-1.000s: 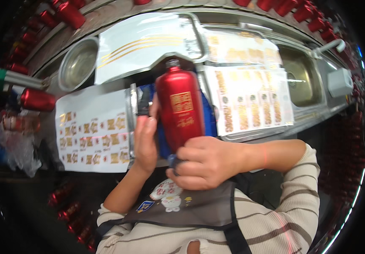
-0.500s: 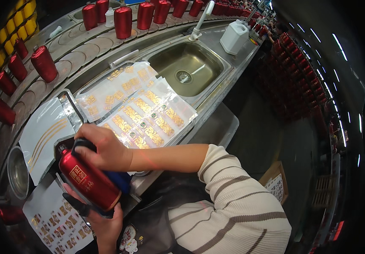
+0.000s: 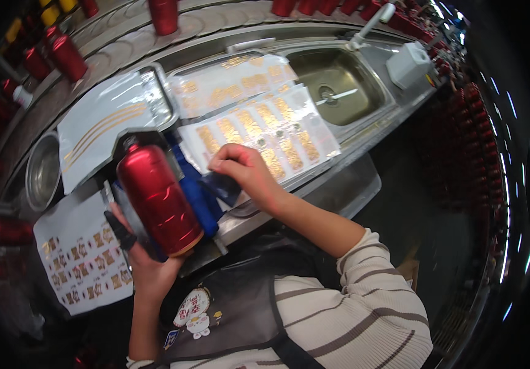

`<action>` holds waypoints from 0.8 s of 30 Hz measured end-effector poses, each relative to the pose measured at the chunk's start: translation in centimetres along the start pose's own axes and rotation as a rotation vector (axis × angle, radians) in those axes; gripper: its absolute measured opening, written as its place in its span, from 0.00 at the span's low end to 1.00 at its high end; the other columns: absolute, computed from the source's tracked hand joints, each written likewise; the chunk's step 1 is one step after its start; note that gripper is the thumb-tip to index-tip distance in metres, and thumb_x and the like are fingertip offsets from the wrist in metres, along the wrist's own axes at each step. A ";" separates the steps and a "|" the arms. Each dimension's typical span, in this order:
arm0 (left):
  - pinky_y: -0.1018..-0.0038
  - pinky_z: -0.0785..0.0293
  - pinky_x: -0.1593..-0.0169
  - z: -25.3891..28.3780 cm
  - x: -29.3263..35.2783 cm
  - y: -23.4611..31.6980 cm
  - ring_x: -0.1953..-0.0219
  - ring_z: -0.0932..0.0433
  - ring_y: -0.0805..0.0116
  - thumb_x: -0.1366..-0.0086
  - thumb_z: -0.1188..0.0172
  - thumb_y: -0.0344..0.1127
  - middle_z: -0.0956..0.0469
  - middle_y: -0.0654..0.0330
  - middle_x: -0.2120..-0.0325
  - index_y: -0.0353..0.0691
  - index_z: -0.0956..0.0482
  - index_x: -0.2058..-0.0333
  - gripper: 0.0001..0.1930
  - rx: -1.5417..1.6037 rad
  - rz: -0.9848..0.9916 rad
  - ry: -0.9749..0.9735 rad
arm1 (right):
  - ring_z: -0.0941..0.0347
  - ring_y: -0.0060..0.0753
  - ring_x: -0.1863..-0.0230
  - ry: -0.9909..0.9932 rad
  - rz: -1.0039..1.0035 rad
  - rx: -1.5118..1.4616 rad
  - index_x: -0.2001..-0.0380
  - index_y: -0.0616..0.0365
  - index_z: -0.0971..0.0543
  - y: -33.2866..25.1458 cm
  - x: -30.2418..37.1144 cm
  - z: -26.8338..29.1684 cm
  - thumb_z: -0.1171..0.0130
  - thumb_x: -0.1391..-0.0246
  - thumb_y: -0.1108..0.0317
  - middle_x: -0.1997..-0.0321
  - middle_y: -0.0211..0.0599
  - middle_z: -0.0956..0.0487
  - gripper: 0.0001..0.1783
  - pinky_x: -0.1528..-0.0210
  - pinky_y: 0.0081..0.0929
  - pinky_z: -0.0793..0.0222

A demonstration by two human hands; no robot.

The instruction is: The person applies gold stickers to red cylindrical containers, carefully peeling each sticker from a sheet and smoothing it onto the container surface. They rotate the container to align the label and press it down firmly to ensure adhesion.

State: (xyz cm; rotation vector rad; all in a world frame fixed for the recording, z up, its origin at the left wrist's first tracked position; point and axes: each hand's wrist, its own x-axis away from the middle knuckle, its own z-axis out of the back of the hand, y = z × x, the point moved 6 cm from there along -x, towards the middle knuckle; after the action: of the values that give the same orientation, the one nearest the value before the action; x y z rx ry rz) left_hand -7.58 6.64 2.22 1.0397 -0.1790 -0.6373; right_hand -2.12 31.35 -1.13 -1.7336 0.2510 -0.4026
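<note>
A glossy red bottle (image 3: 159, 200) lies tilted in a metal-edged cradle, neck pointing away from me. My left hand (image 3: 151, 264) holds it from below near its base, and a black cover wraps one finger. The gold label is not visible on the side facing up. My right hand (image 3: 246, 175) is off the bottle, above the sheets' near edge, pinching a dark flat scraper-like piece (image 3: 222, 187). A blue cloth (image 3: 200, 206) lies between the bottle and that hand. Past it are sheets of gold decals (image 3: 323, 138).
Gold strips lie on a white sheet (image 3: 83, 117) by a metal bowl (image 3: 42, 172). Another decal sheet (image 3: 62, 283) is at the near left. A sink (image 3: 338, 92) with a tap and a white jug (image 3: 409, 64) stand far right. Red bottles (image 3: 68, 55) line the conveyor behind.
My right hand has moved right, off the bottle, with the dark piece in it. The bottle has turned, so its gold label no longer shows. The whole view has shifted.
</note>
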 end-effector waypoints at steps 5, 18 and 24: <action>0.42 0.75 0.29 -1.2 -0.6 2.6 0.25 0.56 0.41 0.53 0.23 0.50 0.54 0.38 0.28 0.31 0.65 0.28 0.67 -0.422 -0.313 -0.031 | 0.33 0.13 0.74 -0.042 0.088 0.418 0.57 0.61 0.20 -2.4 4.5 -4.1 0.33 0.45 0.65 0.69 0.26 0.23 0.15 0.71 0.15 0.36; 0.33 0.67 0.31 -1.4 1.0 -1.5 0.25 0.56 0.43 0.50 0.28 0.59 0.54 0.36 0.29 0.40 0.47 0.30 0.55 -0.170 -0.409 0.108 | 0.38 0.13 0.76 -0.085 0.476 0.678 0.39 0.63 0.28 -1.6 7.0 -7.1 0.27 0.52 0.65 0.49 0.35 0.24 0.37 0.75 0.12 0.42; 0.52 0.42 0.32 5.4 0.9 -3.6 0.39 0.31 0.41 0.54 0.24 0.58 0.30 0.41 0.42 0.39 0.35 0.37 0.50 -0.069 -0.240 0.083 | 0.37 0.11 0.72 -0.128 0.295 0.474 0.40 0.63 0.28 -2.4 6.2 -5.9 0.36 0.45 0.69 0.60 0.27 0.27 0.29 0.69 0.11 0.40</action>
State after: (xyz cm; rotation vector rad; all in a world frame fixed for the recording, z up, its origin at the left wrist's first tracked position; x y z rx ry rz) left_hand -10.63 0.87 1.76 1.0271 0.0413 -0.8096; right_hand 1.06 24.12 2.99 -1.2275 0.2877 -0.1181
